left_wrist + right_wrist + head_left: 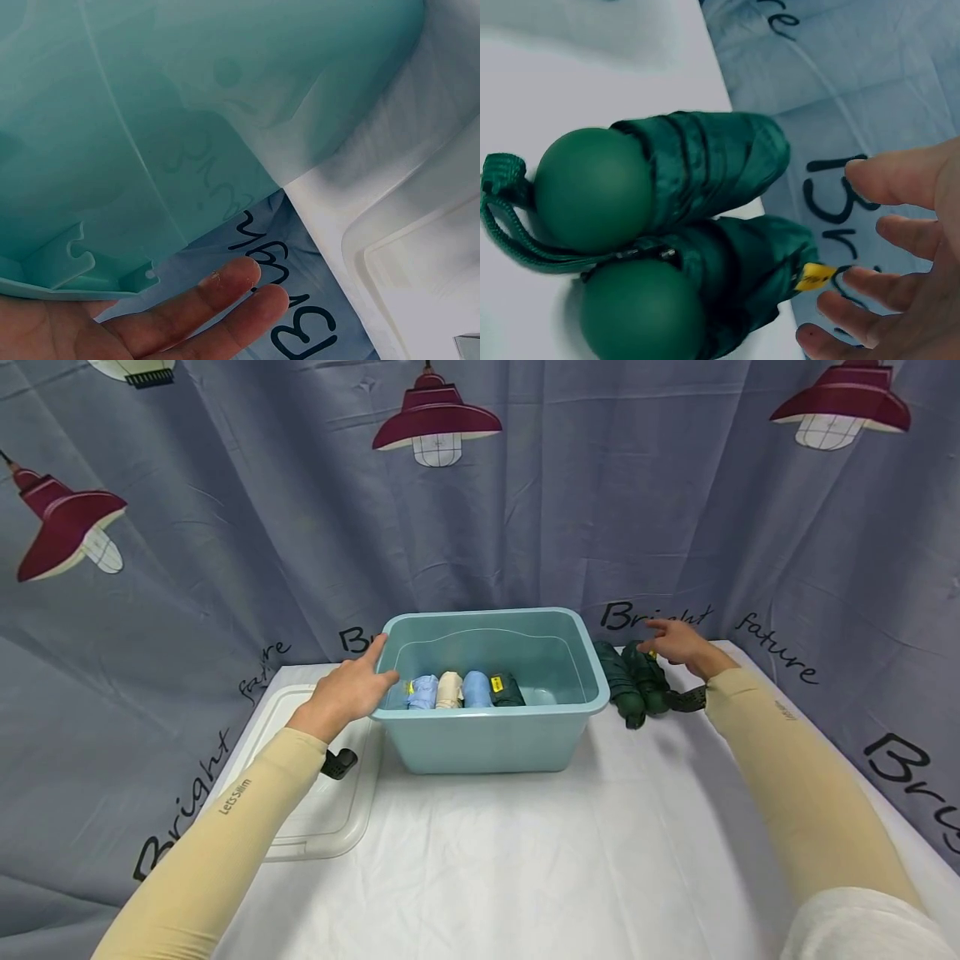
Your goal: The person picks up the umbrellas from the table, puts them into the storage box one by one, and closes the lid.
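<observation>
My left hand (347, 689) rests at the left rim of a teal plastic bin (487, 742), its fingers extended along the outside in the left wrist view. Inside the bin stand a light blue bundle (422, 692), a cream one (449, 690), a blue one (477, 690) and a dark green one (507, 690) with a yellow tag. To the bin's right lie two folded dark green umbrellas (618, 678) with rounded ends and a strap. My right hand (681, 646) hovers by their far ends, fingers spread and holding nothing; one umbrella (757, 255) has a yellow tag.
A translucent white lid (322, 818) lies left of the bin, partly under my left forearm. White cloth covers the table (510, 860). A grey-blue curtain (637, 510) printed with lamps and lettering hangs behind and along both sides.
</observation>
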A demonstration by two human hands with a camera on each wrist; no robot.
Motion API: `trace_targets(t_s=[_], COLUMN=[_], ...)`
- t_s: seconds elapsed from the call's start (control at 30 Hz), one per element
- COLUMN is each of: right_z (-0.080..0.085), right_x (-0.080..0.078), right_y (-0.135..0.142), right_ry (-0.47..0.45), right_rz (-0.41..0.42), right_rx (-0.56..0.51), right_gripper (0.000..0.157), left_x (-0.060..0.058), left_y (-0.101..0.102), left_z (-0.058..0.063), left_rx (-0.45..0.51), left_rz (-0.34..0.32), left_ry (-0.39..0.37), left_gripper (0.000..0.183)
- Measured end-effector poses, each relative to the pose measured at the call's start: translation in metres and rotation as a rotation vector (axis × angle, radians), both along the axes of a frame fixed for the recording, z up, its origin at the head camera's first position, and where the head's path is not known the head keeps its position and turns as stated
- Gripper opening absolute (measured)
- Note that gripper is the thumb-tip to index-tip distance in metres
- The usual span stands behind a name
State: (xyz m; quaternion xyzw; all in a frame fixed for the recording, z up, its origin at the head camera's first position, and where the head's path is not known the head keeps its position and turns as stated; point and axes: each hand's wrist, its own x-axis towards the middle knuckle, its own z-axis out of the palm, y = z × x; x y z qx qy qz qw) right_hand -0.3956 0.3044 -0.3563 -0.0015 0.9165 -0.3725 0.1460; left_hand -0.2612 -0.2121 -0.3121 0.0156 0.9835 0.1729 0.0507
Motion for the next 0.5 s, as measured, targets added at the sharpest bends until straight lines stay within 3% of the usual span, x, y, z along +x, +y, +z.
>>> trace_targets(t_s=[0.5], right_z=[-0.027], right_x=[-0.011], right_y=[0.006], right_ry=[-0.109], right_rz=[-0.044], right_rx=[-0.009], right_gripper=[0.087], left_x=[0.0], left_y=[0.0], left_z=[-0.001], left_rx=[0.004], left_rz=[0.01], left_ry=[0.006], left_gripper=[0.076])
